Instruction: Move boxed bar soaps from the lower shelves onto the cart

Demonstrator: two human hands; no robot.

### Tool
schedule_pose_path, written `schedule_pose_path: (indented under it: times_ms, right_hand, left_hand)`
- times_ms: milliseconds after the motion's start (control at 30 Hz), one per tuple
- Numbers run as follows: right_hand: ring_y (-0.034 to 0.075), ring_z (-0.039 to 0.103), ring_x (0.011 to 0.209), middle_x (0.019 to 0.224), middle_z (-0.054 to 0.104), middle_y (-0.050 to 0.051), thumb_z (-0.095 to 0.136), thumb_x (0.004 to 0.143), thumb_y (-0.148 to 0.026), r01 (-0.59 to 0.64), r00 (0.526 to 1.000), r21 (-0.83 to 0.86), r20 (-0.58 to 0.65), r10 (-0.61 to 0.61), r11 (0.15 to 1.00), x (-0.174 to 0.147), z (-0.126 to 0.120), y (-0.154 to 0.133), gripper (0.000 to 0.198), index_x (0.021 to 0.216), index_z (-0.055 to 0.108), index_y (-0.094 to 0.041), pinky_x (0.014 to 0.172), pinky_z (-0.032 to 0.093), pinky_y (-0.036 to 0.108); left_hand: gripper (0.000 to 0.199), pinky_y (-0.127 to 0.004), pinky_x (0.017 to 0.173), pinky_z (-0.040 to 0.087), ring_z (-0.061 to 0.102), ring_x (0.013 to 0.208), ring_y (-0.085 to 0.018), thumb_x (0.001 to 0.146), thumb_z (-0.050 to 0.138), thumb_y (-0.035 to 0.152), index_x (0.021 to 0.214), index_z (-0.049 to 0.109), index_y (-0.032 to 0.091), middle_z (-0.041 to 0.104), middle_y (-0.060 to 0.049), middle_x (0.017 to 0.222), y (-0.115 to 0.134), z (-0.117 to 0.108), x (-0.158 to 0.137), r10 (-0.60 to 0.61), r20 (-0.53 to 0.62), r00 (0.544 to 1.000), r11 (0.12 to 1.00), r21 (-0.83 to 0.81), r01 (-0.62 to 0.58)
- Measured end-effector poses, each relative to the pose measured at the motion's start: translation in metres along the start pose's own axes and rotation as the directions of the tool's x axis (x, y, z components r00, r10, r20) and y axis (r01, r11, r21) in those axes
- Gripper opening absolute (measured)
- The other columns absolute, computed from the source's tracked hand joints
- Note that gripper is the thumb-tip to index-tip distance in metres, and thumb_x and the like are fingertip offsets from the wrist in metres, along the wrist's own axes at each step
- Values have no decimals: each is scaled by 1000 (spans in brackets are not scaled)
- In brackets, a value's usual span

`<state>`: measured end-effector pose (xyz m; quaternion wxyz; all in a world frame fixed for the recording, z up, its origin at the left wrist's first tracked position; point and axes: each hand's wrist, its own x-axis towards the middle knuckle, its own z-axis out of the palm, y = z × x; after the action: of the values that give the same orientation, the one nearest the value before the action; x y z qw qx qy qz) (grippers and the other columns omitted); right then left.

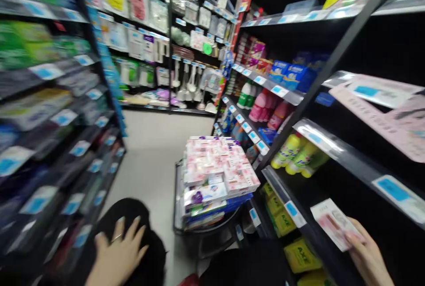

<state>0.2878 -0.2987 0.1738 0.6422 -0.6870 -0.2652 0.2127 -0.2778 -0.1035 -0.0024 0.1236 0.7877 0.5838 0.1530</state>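
Note:
My left hand (121, 250) lies flat on my dark-clothed knee, fingers spread and a ring on one of them; it holds nothing. At the lower right, my right hand (367, 244) grips a small white and pink box (337, 224) by its near end. That box is tilted in front of a dark shelf (318, 188) on the right-hand rack. Between the racks stands a stool or low stand (177, 215) bearing a pile of similar pink and white boxes (212, 162), with blue and white boxes beneath them.
Yellow bottles (292, 153) stand on the right rack, with yellow-green AXE packs (300, 255) lower down. A pink sign (381, 117) juts out at the right. The left rack (49, 73) holds blurred goods. Ladles (191, 80) and packaged wares hang at the aisle's end.

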Motion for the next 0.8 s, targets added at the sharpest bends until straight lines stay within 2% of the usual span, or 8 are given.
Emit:
schedule_pose_path:
  times_ms: [67,133,200,333,467,600,700,800]
  right_hand:
    - [38,66,85,108,66,20,84,40,-48,-95,988,46,130,89,994,-27,28,5,67,102,65,-28,59,52,43]
    - [38,66,81,107,66,21,85,42,-51,-197,938,-33,284,198,980,-50,74,8,72,105,65,-24,54,51,42]
    - [34,66,84,108,66,19,80,55,-53,-178,869,-128,445,217,976,-67,134,12,66,109,64,-19,63,53,42]
    - [31,64,94,103,69,16,65,67,-62,66,798,-204,598,71,977,-77,258,33,62,104,62,-12,83,51,40]
    - [32,63,94,97,69,18,48,72,-63,357,808,-459,589,-22,814,-67,346,59,63,98,66,-8,83,48,40]
    - [35,62,94,97,67,26,39,80,-50,418,820,-578,572,-17,701,-71,383,70,59,103,65,-1,84,45,44]
    - [42,54,107,108,61,33,34,85,-44,450,851,-651,521,-71,611,-85,387,69,63,118,55,7,94,37,52]
    - [47,41,120,127,51,31,43,83,-57,520,846,-715,506,-166,467,-102,382,67,75,133,44,-1,98,30,59]
  left_hand:
    - [53,-74,103,7,20,138,-48,77,43,32,122,65,15,42,-15,145,10,-4,-11,-79,9,997,933,353,71]
    - [52,-74,103,11,21,138,-49,81,47,30,129,60,13,38,-16,148,20,-8,-14,-92,73,993,884,464,48]
    - [52,-74,103,11,21,138,-49,83,50,31,131,57,14,37,-15,148,28,-12,-15,-103,101,990,881,471,44]
    - [51,-74,105,7,20,139,-47,83,54,33,130,58,15,39,-15,148,32,-14,-19,-100,89,991,912,406,56]
    - [49,-75,105,3,18,140,-47,83,55,34,128,60,16,39,-15,147,25,-8,-25,-99,51,994,934,348,75]
    - [47,-74,106,-1,17,140,-47,82,56,33,125,63,15,40,-15,147,17,-3,-26,-128,18,992,941,318,115]
    - [46,-73,106,-4,15,141,-46,81,56,32,123,64,16,41,-15,147,13,-2,-25,-155,11,988,947,288,145]
    - [45,-73,106,-7,14,141,-46,81,57,31,122,65,16,41,-16,146,12,-2,-25,-166,14,986,954,255,157]
